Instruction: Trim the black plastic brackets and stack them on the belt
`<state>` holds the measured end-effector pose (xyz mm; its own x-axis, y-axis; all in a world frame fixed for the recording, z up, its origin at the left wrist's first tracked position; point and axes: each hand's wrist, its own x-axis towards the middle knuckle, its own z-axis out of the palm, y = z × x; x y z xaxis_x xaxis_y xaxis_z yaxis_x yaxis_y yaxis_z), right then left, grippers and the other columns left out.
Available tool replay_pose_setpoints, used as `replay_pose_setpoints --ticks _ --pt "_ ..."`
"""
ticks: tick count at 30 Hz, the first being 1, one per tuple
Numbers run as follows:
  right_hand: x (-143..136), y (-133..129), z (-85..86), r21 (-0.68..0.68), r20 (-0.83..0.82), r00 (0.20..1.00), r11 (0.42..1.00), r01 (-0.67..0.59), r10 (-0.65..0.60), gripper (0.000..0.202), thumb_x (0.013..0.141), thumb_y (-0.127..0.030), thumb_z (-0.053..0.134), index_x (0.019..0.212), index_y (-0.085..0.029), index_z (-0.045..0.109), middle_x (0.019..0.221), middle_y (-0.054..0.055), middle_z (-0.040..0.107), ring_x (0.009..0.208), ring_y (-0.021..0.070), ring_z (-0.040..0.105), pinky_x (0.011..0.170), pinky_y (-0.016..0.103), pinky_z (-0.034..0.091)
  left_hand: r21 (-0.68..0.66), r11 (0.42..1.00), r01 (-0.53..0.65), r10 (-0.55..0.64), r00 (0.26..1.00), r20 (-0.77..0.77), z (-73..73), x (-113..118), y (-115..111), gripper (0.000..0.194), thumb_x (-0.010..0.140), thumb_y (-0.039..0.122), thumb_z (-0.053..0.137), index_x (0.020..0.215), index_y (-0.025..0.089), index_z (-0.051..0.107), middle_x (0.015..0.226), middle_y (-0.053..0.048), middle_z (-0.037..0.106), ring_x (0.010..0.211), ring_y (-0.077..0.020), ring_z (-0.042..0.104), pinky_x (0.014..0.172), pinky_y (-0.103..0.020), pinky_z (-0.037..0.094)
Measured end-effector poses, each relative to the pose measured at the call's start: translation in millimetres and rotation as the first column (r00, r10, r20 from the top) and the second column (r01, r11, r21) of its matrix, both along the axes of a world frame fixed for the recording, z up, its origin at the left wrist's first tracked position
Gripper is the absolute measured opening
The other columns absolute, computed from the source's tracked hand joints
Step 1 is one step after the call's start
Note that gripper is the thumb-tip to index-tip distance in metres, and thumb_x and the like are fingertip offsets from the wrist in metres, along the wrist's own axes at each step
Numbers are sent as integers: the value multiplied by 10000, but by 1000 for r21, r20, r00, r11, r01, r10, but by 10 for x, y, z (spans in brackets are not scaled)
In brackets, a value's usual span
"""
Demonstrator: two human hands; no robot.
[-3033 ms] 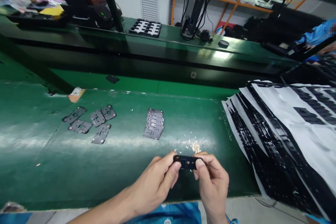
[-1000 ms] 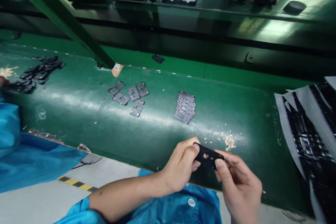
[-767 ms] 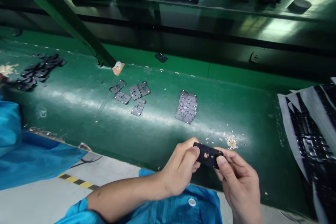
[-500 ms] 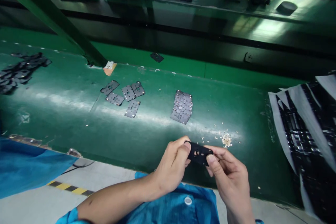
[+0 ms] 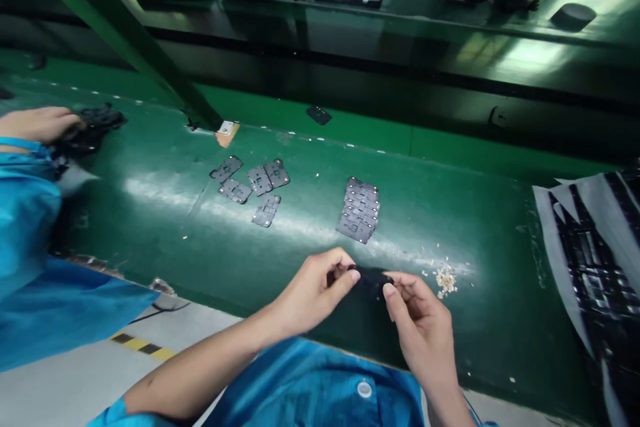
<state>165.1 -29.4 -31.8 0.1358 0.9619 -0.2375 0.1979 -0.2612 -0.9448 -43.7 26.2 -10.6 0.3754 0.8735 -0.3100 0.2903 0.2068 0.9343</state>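
Note:
Between my two hands is a thin black plastic plate (image 5: 371, 277), dark and somewhat blurred. My left hand (image 5: 320, 287) pinches its left end between thumb and fingers. At the other end my right hand (image 5: 423, 317) grips it the same way. Just beyond, an overlapping row of similar dark plates (image 5: 359, 210) lies on the green bench (image 5: 300, 253). A small pile of tiny pale pieces (image 5: 445, 279) is scattered to the right of my right hand. Several loose dark plates (image 5: 265, 180) rest farther left.
At the left edge a co-worker's hand (image 5: 43, 125) is on a heap of black parts (image 5: 97, 127). A green post (image 5: 125, 47) slants down to the bench. Black strips on white sheets (image 5: 590, 247) lie at right. One plate (image 5: 319, 115) sits near the back.
The held plate has been tilted, so its holes hardly show. A co-worker's arm has come in at the left, reaching the black heap. The whole view has shifted slightly.

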Motion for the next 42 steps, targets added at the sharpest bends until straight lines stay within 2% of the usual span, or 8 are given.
replay_pose_setpoints --ticks 3,9,17,23,28,31,35,42 --pt "-61 28 -62 24 58 997 999 47 -48 302 946 -444 752 1069 -172 709 786 25 702 621 141 601 573 241 511 77 997 9 1 992 -122 -60 -133 258 218 1001 363 593 878 184 608 750 29 602 695 -145 568 658 -256 421" --pt "-56 35 -85 111 164 986 994 24 -42 313 956 -400 712 755 -225 547 737 0 635 601 129 558 557 242 456 191 981 19 31 966 -257 -210 -128 673 85 923 261 687 936 200 629 764 22 666 684 -160 628 669 -268 466" --pt "-2 -33 -149 122 235 972 992 -44 15 159 989 -357 653 943 -206 677 696 -16 631 591 147 598 551 242 477 298 952 74 43 930 -366 -302 -99 712 174 954 244 703 1078 203 588 706 63 603 604 -154 584 637 -276 430" --pt "55 -28 -149 169 282 957 978 -120 69 225 1029 -379 613 982 -209 753 708 5 684 571 155 640 539 234 511 390 915 101 91 891 -445 -229 -185 829 116 977 258 695 1055 194 638 743 28 654 653 -171 623 651 -292 456" --pt "129 -42 -201 225 265 962 965 -134 71 262 1068 -356 543 1039 -213 760 764 21 723 585 154 682 578 226 571 498 856 140 175 827 -534 -96 -280 1637 61 987 194 666 960 179 719 925 -40 737 841 -203 691 804 -324 519" --pt "187 -39 -228 273 279 956 947 -168 89 253 1070 -310 540 1046 -216 773 806 35 759 652 162 738 641 221 611 532 835 140 245 772 -587 -37 -273 2371 141 977 156 690 1112 160 729 1125 -80 736 1027 -230 706 977 -374 538" --pt "305 -46 -269 359 312 950 923 -141 24 207 1044 -265 589 1045 -222 791 896 56 817 794 194 814 750 236 652 493 851 182 240 700 -673 -9 -219 3116 354 1015 326 717 1327 167 661 1395 -119 651 1220 -293 663 1034 -524 569" --pt "292 -141 -340 371 214 958 923 102 -192 243 1012 -421 673 966 -230 817 896 71 813 778 211 811 734 245 647 365 881 300 96 643 -760 29 -207 3444 355 1033 352 700 1332 166 658 1328 -113 684 1120 -263 710 946 -475 624"
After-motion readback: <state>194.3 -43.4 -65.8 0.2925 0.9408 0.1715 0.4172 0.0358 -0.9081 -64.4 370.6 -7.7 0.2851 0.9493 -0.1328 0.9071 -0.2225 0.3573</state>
